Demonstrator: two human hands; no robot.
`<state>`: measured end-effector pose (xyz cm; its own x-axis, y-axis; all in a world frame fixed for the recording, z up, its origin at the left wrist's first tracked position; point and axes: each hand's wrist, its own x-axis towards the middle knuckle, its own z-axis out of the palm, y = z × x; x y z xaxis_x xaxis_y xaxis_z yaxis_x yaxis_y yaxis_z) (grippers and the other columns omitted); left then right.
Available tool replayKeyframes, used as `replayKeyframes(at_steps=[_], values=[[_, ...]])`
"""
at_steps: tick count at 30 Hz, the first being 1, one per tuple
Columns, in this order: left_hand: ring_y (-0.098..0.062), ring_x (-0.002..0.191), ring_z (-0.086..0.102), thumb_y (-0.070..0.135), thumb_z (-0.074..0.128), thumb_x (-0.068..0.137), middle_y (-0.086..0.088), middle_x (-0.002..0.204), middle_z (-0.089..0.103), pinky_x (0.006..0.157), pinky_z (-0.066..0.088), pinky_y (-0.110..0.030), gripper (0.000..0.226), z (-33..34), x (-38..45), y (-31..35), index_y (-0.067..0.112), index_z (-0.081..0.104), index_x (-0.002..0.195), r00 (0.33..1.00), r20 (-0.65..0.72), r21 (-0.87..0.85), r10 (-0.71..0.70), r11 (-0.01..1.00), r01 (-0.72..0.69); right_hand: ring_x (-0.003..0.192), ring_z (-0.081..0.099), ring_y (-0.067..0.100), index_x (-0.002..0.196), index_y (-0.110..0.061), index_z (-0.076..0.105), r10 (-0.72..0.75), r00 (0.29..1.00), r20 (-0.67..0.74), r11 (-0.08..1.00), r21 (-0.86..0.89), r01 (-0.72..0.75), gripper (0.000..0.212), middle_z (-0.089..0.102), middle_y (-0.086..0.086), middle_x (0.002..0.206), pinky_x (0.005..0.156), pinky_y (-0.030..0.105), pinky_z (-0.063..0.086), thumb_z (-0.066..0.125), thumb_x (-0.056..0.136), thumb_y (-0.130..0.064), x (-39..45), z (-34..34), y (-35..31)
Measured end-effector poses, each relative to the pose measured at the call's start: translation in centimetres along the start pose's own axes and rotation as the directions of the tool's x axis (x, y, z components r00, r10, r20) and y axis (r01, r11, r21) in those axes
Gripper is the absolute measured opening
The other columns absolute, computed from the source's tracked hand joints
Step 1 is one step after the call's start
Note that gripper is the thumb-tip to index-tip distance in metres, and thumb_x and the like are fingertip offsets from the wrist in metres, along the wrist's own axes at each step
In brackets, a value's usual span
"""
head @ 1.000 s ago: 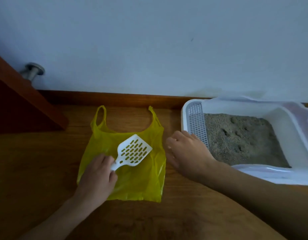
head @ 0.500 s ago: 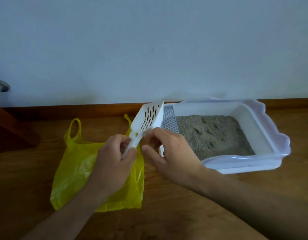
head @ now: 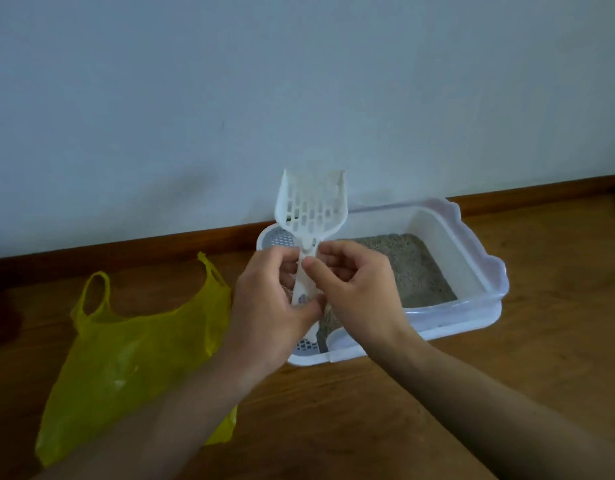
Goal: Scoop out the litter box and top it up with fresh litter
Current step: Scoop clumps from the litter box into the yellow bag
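A white slotted litter scoop stands upright in the air, blade up, over the left end of the litter box. My left hand grips its handle from the left. My right hand pinches the handle from the right, thumb and fingers curled on it. The white litter box sits on the floor against the wall, holding grey litter. Its near-left corner is hidden behind my hands. A yellow plastic bag lies flat on the floor to the left.
The wooden floor stretches right of and in front of the box. A dark wooden skirting board runs along the pale wall behind. My forearms cross the lower part of the view.
The scoop has been lifted off the yellow bag and raised upright over the box. My right hand has come onto its handle. The view has shifted right.
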<state>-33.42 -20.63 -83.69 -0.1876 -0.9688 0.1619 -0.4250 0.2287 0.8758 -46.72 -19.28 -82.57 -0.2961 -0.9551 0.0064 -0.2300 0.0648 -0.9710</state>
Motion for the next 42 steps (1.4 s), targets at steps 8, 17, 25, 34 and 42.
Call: replayKeyframes(at_steps=[8,17,25,34,42], values=[[-0.002,0.098,0.061,0.012,0.088,0.068,0.013,0.109,0.062,0.073,0.058,-0.025,0.07,2.3,0.0,1.5,0.047,0.051,0.114,0.987,0.162,-0.058,0.005,0.998,0.004,0.08,0.072,0.007,0.105,-0.017,0.07,-0.002,1.0,-0.002,1.0,0.015,0.002,0.03,0.075,-0.006,0.087,0.074,0.033,0.061,0.081,0.078,-0.02,1.2,-2.1,2.5],[0.002,0.086,0.059,0.031,0.073,0.086,0.019,0.093,0.065,0.065,0.044,-0.014,0.012,-4.0,0.8,-0.5,0.031,0.07,0.098,0.974,0.154,0.384,-0.168,0.918,0.098,0.08,0.059,0.009,0.101,-0.018,0.066,-0.179,0.975,0.133,0.878,-0.425,0.22,0.017,0.064,-0.003,0.09,0.064,0.024,0.05,0.067,0.085,-0.015,2.8,-4.4,4.7],[-0.009,0.087,0.066,0.019,0.069,0.087,0.008,0.091,0.069,0.08,0.055,-0.029,0.007,-11.0,4.8,-8.3,0.024,0.069,0.092,0.886,0.151,0.644,-0.439,0.724,0.249,0.073,0.05,0.006,0.115,-0.016,0.058,-0.252,0.922,0.293,0.702,-0.601,0.382,0.031,0.055,-0.003,0.094,0.062,0.024,0.044,0.065,0.085,-0.014,3.6,-4.4,5.6],[-0.021,0.115,0.059,0.024,0.07,0.087,-0.004,0.128,0.06,0.094,0.05,-0.034,0.046,-10.1,7.9,-14.3,0.015,0.055,0.13,0.79,0.341,0.735,-0.51,0.668,0.114,0.075,0.049,0.0,0.12,-0.019,0.055,-0.135,0.918,0.374,0.59,-0.714,0.378,0.033,0.05,-0.01,0.101,0.061,0.016,0.039,0.059,0.087,-0.017,4.7,-5.7,2.2],[-0.026,0.124,0.052,0.029,0.072,0.083,-0.009,0.138,0.051,0.098,0.046,-0.034,0.067,-8.9,7.8,-18.3,0.012,0.041,0.14,0.781,0.303,0.804,-0.547,0.587,0.099,0.079,0.044,0.002,0.122,-0.019,0.055,-0.165,0.893,0.419,0.572,-0.697,0.433,0.037,0.054,-0.005,0.108,0.066,0.014,0.034,0.061,0.086,-0.013,5.1,-4.9,2.7]])
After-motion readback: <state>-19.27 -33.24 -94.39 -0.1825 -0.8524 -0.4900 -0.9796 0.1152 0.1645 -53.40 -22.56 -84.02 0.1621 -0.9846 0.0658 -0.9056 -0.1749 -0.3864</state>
